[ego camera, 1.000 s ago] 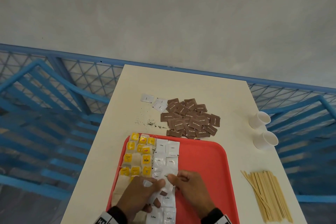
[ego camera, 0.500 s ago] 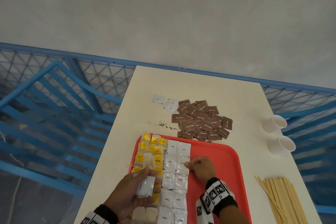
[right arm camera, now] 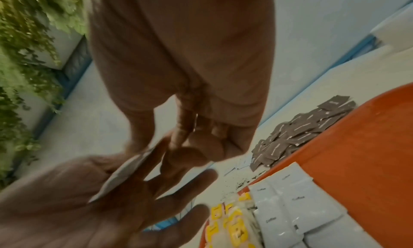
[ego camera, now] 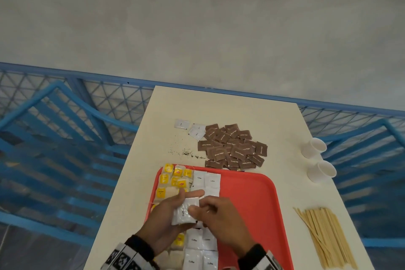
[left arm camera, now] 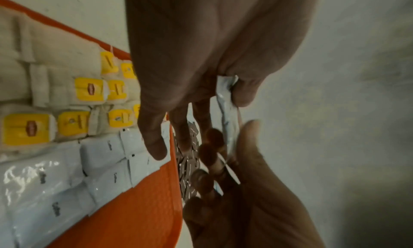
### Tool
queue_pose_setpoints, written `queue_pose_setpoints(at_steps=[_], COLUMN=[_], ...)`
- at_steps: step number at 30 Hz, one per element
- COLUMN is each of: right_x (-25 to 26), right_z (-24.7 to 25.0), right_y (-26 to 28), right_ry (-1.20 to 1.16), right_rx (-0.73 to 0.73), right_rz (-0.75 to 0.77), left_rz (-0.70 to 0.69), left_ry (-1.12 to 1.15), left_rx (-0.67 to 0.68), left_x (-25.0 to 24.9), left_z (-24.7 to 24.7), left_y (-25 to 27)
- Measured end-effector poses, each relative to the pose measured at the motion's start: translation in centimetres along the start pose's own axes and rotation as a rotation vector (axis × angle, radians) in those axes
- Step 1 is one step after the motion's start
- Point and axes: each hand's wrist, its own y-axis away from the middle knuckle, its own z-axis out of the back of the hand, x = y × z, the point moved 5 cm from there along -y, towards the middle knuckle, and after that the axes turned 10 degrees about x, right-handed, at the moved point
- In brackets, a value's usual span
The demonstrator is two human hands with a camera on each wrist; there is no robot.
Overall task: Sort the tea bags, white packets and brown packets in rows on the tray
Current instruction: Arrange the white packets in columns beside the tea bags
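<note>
White packets [ego camera: 212, 181], glossy flat squares, lie in two columns on the red plastic tray [ego camera: 252, 199], beside a block of papery tea bags [ego camera: 173, 178] with yellow tags. One more white packet [ego camera: 185, 212] is held above the tray: the left hand [ego camera: 166, 221] cradles it, thumb pinching it, and the right hand [ego camera: 221, 219] closes its grip on the packet's edge. Two stray white packets [ego camera: 190, 127] and a heap of brown packets [ego camera: 233, 147] sit on the cream bench [ego camera: 252, 107]. Two white cups [ego camera: 317, 160] lie tipped beside wooden stirrers [ego camera: 324, 237].
</note>
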Motion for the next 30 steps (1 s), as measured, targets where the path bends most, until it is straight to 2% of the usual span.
queue_pose_setpoints(at_steps=[4,7,12,14,16,19,22,25,30], right_x=[-0.2,-1.4,-3.2,-3.8,-4.8,-5.9,-6.0,-6.1,-7.8], right_z=[1.7,3.0,2.5,2.2,1.9,0.6,-0.7,-0.7,-0.2], right_y=[1.2,2.2,3.8,4.6,5.1,5.0,4.6,3.7,0.5], right_ry=[-0.114,-0.237,-0.358,-0.290,-0.116,0.030,0.064,0.087,0.037], right_rx=[-0.205,-0.319,-0.321,-0.305,-0.305,-0.144,0.002,-0.039,-0.258], right_rz=[0.039,0.025,-0.016,-0.030,-0.029,-0.090,-0.129,-0.179,-0.273], left_rz=[-0.013,-0.037,-0.074,-0.072,-0.056,-0.029,-0.028,-0.045,-0.106], left_ry=[-0.159,-0.397,-0.609,-0.726,-0.888,-1.029,-1.043,-1.000,-1.007], left_rx=[-0.045,-0.085,-0.103,-0.073,0.014,0.144,0.159,0.106,-0.089], left_x=[-0.6,-1.1,-0.8,-0.5,0.2,1.2,1.6,1.3,0.2], left_z=[-0.9,-0.9,-0.1,0.3,0.6,0.7,1.5,2.8,5.5], left_y=[-0.1,0.3,0.2,0.0,0.0,0.3,0.4,0.7,1.5])
